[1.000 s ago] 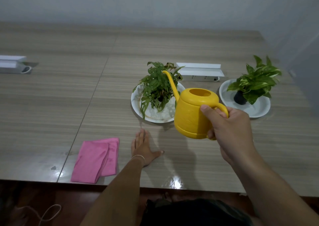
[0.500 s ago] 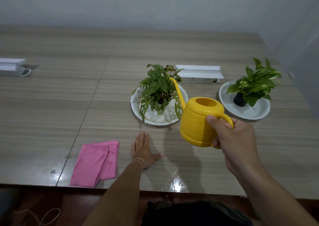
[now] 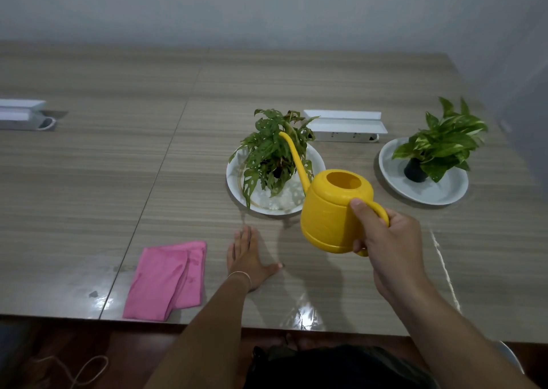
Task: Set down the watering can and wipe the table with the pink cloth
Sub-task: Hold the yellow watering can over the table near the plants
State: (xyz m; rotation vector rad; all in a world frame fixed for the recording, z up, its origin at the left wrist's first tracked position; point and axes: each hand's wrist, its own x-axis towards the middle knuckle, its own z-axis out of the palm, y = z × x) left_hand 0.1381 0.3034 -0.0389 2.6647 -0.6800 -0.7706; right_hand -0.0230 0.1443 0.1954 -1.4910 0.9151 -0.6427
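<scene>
My right hand (image 3: 388, 246) grips the handle of the yellow watering can (image 3: 329, 210), which hangs above the wooden table (image 3: 89, 181). Its thin spout points up and left, over the near plant. My left hand (image 3: 247, 255) lies flat on the table, fingers apart, holding nothing. The folded pink cloth (image 3: 167, 279) rests on the table just left of that hand, close to the front edge, and apart from it.
A leafy plant (image 3: 272, 151) stands on a white plate (image 3: 234, 178) behind the can. A second potted plant (image 3: 439, 145) sits on a plate (image 3: 394, 178) at the right. White power boxes lie at mid-table (image 3: 344, 127) and far left (image 3: 20, 117).
My right hand has carried the watering can down and to the right, away from the near plant, and levelled it. My left hand and the pink cloth have stayed put.
</scene>
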